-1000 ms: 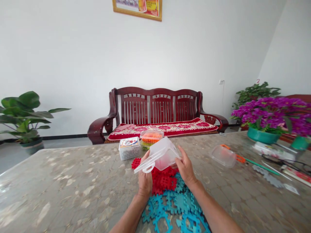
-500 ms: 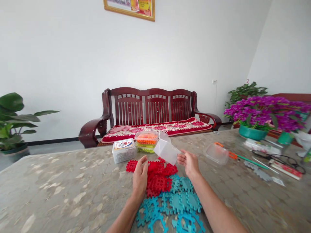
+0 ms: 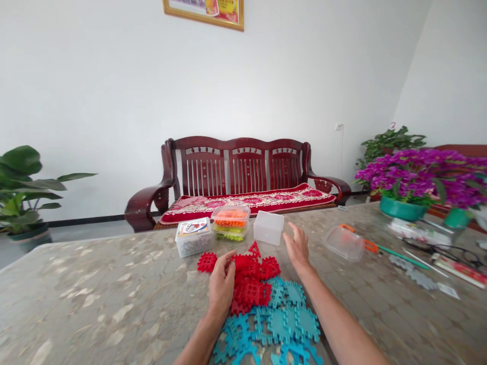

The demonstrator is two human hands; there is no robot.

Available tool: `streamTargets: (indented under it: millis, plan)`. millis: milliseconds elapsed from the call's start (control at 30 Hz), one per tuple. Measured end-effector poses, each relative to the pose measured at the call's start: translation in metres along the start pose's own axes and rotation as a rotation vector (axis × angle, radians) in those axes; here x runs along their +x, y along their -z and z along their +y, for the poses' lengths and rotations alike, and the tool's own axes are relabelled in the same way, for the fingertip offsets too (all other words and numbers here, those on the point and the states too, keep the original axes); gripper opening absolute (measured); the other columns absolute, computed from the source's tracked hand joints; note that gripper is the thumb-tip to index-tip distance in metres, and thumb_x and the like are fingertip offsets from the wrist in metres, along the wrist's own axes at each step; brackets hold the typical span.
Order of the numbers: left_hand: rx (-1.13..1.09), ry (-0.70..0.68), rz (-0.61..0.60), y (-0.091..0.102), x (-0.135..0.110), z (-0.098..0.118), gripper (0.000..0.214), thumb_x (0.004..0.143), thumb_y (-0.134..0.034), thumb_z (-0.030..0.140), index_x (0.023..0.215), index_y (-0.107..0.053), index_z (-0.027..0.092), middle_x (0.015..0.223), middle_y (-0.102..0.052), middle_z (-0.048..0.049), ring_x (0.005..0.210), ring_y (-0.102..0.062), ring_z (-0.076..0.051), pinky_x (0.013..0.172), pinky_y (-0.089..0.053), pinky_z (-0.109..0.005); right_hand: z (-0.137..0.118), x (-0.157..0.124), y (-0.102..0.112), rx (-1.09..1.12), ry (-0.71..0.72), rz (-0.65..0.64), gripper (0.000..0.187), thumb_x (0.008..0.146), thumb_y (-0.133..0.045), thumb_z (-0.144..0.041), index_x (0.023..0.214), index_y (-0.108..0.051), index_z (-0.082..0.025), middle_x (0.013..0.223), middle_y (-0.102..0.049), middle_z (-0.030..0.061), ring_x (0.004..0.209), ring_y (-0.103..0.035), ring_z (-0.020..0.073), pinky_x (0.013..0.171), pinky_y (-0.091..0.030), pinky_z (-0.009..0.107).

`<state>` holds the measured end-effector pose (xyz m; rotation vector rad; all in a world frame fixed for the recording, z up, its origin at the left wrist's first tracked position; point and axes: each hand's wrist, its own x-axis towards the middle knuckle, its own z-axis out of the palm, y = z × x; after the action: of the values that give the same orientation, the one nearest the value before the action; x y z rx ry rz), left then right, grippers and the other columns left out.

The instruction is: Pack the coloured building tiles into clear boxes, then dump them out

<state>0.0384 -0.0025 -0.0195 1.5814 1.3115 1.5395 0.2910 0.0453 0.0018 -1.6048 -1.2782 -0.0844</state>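
Note:
My left hand (image 3: 222, 279) is at the left side of a heap of red notched plastic pieces (image 3: 253, 291), fingers apart and holding nothing that I can see. My right hand (image 3: 297, 247) is open, its fingers spread just right of a frosted plastic box (image 3: 268, 228). That box stands on the table with nothing visible inside. Between my forearms lie turquoise notched pieces (image 3: 283, 324), spread nearer to me than the red ones.
A lidded box of small grey parts (image 3: 194, 243) stands beside a clear container with orange and green pieces (image 3: 230, 223). To the right lie a clear lid (image 3: 344, 243), orange-handled scissors (image 3: 371, 246), grey pieces (image 3: 413, 272), glasses (image 3: 470, 258) and a flowerpot (image 3: 403, 208).
My right hand has let go of the frosted box, which was tilted in the air and now stands on the table. My left hand has stayed by the red pieces, slightly lower.

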Motion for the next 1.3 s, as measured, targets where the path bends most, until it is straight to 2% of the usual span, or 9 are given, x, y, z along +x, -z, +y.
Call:
streamTargets:
  millis: [100,200,333,433,567,667,867,1133,1300]
  plan:
    - [0.016,-0.038,0.002,0.0,-0.002,0.002,0.027,0.083,-0.05,0.032,0.099,-0.069,0.02,0.1,-0.072,-0.0072,0.097,-0.065,-0.024,0.092,-0.051,-0.041,0.004,0.027,-0.003,0.025,0.026,-0.035,0.053,0.082,-0.045,-0.034,0.132,-0.053,-0.019,0.139,-0.052,0.0126,0.132,-0.042,0.0266,0.112,-0.027,0.046]
    - [0.023,-0.055,0.005,0.002,-0.002,0.003,0.026,0.083,-0.05,0.031,0.096,-0.07,0.02,0.097,-0.072,-0.0068,0.095,-0.066,-0.024,0.091,-0.051,-0.041,0.004,0.056,-0.007,0.05,0.008,-0.195,0.052,0.078,-0.054,-0.036,0.127,-0.058,-0.018,0.135,-0.057,0.0138,0.129,-0.045,0.0277,0.109,-0.03,0.044]
    - [0.063,-0.065,0.01,0.005,-0.001,0.001,0.027,0.083,-0.049,0.029,0.096,-0.071,0.021,0.1,-0.072,-0.0072,0.098,-0.066,-0.025,0.093,-0.05,-0.042,0.005,0.074,-0.016,0.093,-0.023,-0.33,0.041,0.073,-0.063,-0.038,0.108,-0.067,-0.018,0.102,-0.072,0.0082,0.098,-0.063,0.0238,0.086,-0.047,0.036]
    - [0.121,-0.079,0.004,0.007,0.0,-0.001,0.029,0.082,-0.048,0.026,0.097,-0.071,0.022,0.102,-0.073,-0.0071,0.101,-0.065,-0.026,0.095,-0.049,-0.044,0.004,0.072,-0.016,0.123,-0.007,-0.389,0.032,0.074,-0.062,-0.042,0.093,-0.068,-0.016,0.079,-0.071,0.0018,0.073,-0.064,0.0181,0.067,-0.047,0.028]
    - [0.196,-0.079,-0.012,0.007,0.001,-0.004,0.03,0.081,-0.047,0.026,0.098,-0.071,0.022,0.102,-0.073,-0.0068,0.1,-0.066,-0.026,0.095,-0.049,-0.045,0.0,0.065,-0.001,0.062,0.019,-0.345,0.022,0.075,-0.061,-0.04,0.076,-0.064,-0.018,0.067,-0.066,-0.0003,0.064,-0.059,0.0167,0.061,-0.043,0.026]
    - [0.234,-0.072,-0.029,0.007,0.001,-0.005,0.03,0.081,-0.047,0.026,0.099,-0.071,0.023,0.103,-0.074,-0.0063,0.1,-0.066,-0.026,0.095,-0.05,-0.044,0.003,0.06,0.016,-0.05,0.07,-0.238,0.013,0.075,-0.063,-0.033,0.073,-0.062,-0.02,0.078,-0.066,0.0037,0.079,-0.058,0.0205,0.072,-0.042,0.03]
    - [0.308,-0.076,-0.076,0.007,0.001,-0.004,0.031,0.082,-0.046,0.024,0.101,-0.071,0.023,0.105,-0.074,-0.0065,0.101,-0.067,-0.025,0.094,-0.05,-0.042,0.027,0.047,0.038,-0.646,0.252,-0.182,0.006,0.083,-0.058,-0.022,0.082,-0.064,-0.021,0.093,-0.066,0.0111,0.098,-0.054,0.0268,0.085,-0.04,0.035]
    - [0.439,-0.135,-0.192,0.009,0.0,0.005,0.031,0.083,-0.047,0.02,0.1,-0.072,0.023,0.104,-0.075,-0.0064,0.102,-0.066,-0.025,0.095,-0.047,-0.042,0.044,0.057,0.047,-0.731,0.203,-0.187,0.014,0.083,-0.056,-0.015,0.093,-0.067,-0.016,0.099,-0.066,0.016,0.1,-0.055,0.0305,0.086,-0.039,0.037]
    - [0.551,-0.172,-0.24,0.007,-0.004,0.011,0.03,0.086,-0.051,0.025,0.108,-0.071,0.029,0.113,-0.073,-0.005,0.114,-0.06,-0.028,0.104,-0.039,-0.048,0.043,0.059,0.056,-0.759,0.178,-0.159,0.027,0.079,-0.054,-0.008,0.103,-0.067,-0.014,0.104,-0.065,0.0201,0.103,-0.053,0.0342,0.084,-0.039,0.042]
